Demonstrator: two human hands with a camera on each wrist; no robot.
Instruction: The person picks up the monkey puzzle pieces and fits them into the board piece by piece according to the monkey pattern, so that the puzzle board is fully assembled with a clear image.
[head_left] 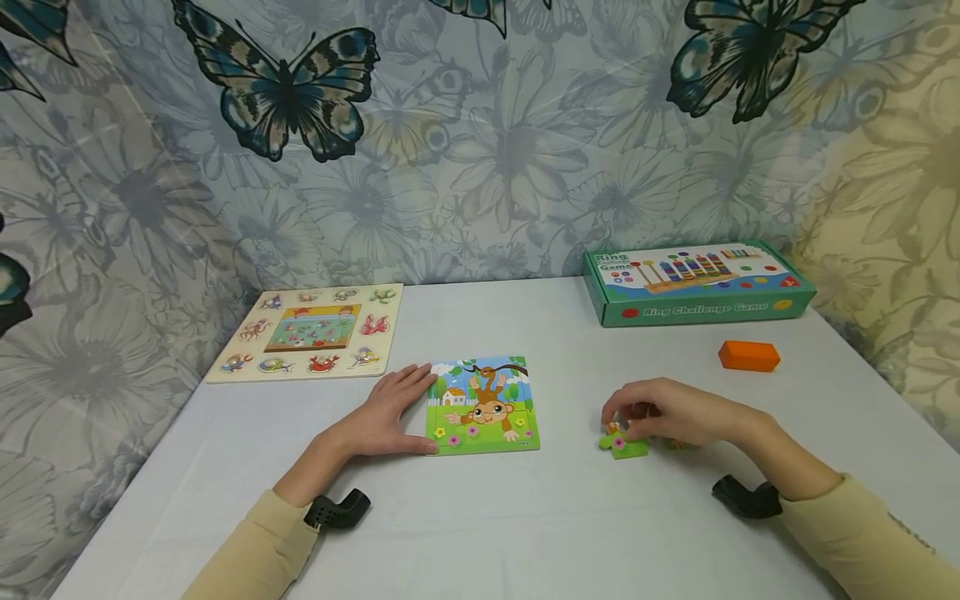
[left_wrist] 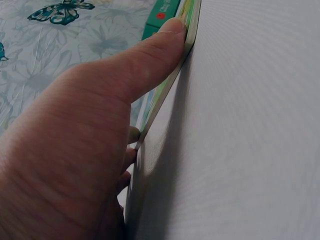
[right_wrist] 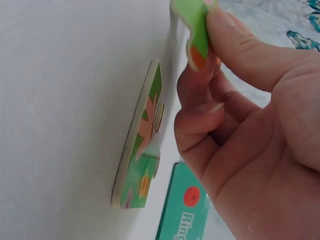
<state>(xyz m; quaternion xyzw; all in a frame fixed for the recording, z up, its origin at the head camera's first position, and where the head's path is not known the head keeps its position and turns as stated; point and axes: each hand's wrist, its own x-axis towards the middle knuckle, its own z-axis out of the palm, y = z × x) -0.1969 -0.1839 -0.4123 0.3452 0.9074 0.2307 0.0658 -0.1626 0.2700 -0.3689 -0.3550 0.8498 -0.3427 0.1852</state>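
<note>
In the head view a square monkey picture puzzle board (head_left: 483, 408) lies flat on the table. My left hand (head_left: 386, 415) rests against its left edge, thumb at the near corner and fingers extended toward the far one. The left wrist view shows that thumb touching the board's edge (left_wrist: 192, 37). To the right of the board, my right hand (head_left: 675, 410) pinches a green puzzle piece (head_left: 630, 448) with a pink flower, thumb against its face in the right wrist view. Other puzzle pieces (right_wrist: 137, 172) lie on the table under that hand, mostly hidden from the head view.
A wooden board with sea-animal pictures (head_left: 375, 350) lies at the back left. At the back right stands a green ring game box (head_left: 697, 312), with an orange block (head_left: 750, 357) in front of it. Patterned cloth hangs behind the white table (head_left: 480, 525).
</note>
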